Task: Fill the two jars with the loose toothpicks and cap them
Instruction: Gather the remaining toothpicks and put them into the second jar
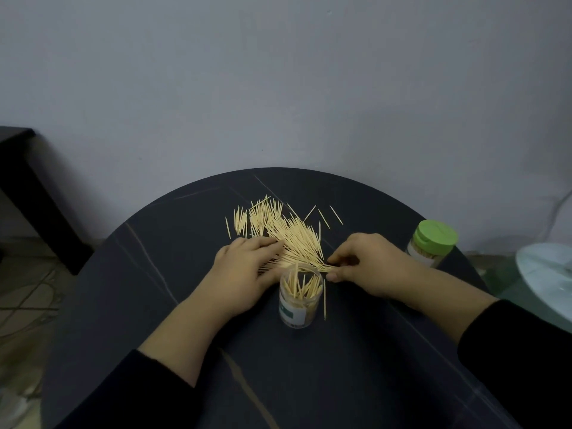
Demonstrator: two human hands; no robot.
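From the head camera, a round dark table [154,274] with thin pale veins stands against a plain grey wall [278,72]. A pile of loose toothpicks [294,233] lies spread across the far middle of the tabletop, with a few strays scattered to the far right of the pile.

Just near of the pile stands an open jar [298,308], upright and uncapped, clear with a label on its side. It is partly filled with toothpicks standing on end. One single toothpick [324,301] lies on the table right beside it on the right.

The left hand [244,270] lies flat on the left, near edge of the pile. Its fingers are stretched out straight over the sticks and its thumb is close to the rim of the open jar.

The right hand [374,264] comes in from the right with its fingers curled. Its thumb and forefinger are closed narrowly, pinching the ends of a few toothpicks at the near right edge of the pile, just above the open jar.

A second jar [424,255] stands at the right edge of the table, beyond the right wrist. It is full of toothpicks and closed with a green lid [436,236].

Both forearms end in black sleeves [510,342]. A dark piece of furniture [28,187] stands at the far left, and a pale round surface [548,274] shows at the right edge.
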